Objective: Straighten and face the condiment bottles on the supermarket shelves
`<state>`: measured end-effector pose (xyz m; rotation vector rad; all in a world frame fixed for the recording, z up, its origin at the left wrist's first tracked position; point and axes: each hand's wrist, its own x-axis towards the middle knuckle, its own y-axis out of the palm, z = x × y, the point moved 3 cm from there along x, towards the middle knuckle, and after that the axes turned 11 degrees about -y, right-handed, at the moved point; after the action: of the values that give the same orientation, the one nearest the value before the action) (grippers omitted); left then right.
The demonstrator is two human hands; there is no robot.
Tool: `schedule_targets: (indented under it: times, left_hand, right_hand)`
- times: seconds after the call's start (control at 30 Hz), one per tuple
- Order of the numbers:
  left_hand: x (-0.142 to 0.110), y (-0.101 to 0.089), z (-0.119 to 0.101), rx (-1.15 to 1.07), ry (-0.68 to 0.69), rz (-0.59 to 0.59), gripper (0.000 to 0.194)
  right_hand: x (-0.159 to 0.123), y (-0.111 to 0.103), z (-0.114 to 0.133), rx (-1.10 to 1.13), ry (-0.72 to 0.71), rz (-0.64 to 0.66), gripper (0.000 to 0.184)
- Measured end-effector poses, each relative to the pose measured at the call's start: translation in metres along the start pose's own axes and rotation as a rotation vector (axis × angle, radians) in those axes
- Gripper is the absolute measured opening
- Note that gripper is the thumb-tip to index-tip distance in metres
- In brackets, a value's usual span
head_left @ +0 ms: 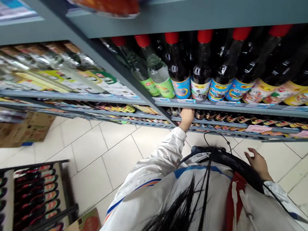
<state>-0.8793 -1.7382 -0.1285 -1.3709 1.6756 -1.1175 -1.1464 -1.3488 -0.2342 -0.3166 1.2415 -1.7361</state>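
My left hand [187,117] reaches in under the edge of a shelf, at the level of the lower row of bottles. Its fingers are hidden by the shelf, so what they touch does not show. Dark bottles [199,114] stand just right of it. On the shelf above are clear bottles with green labels [165,87] and dark sauce bottles with red caps [181,86]. My right hand [258,164] hangs by my side over the floor, loosely bent with fingers apart, and holds nothing.
A grey upright post [106,58] divides the shelving. Slim bottles [66,65] fill the left bay. Behind on the left stand a rack of bottles [37,194], a carton [79,230] and stacked brown boxes [36,127]. A black bag [235,162] hangs at my front over the tiled floor [117,158].
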Motion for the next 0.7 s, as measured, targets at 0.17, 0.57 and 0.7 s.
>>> schedule_targets:
  times: [0.17, 0.57, 0.7]
  left_hand:
    - [-0.023, 0.000, 0.009, -0.216, -0.041, -0.097, 0.028]
    - [-0.059, 0.048, 0.136, -0.571, -0.601, -0.054, 0.031]
    - [-0.050, 0.061, 0.133, -0.627, -0.628, 0.011, 0.033]
  right_hand:
    - [0.013, 0.004, 0.005, -0.004, -0.030, 0.054, 0.065]
    - [0.023, 0.008, 0.009, -0.007, -0.045, 0.109, 0.082]
    - [0.024, 0.008, 0.009, -0.007, -0.045, 0.126, 0.085]
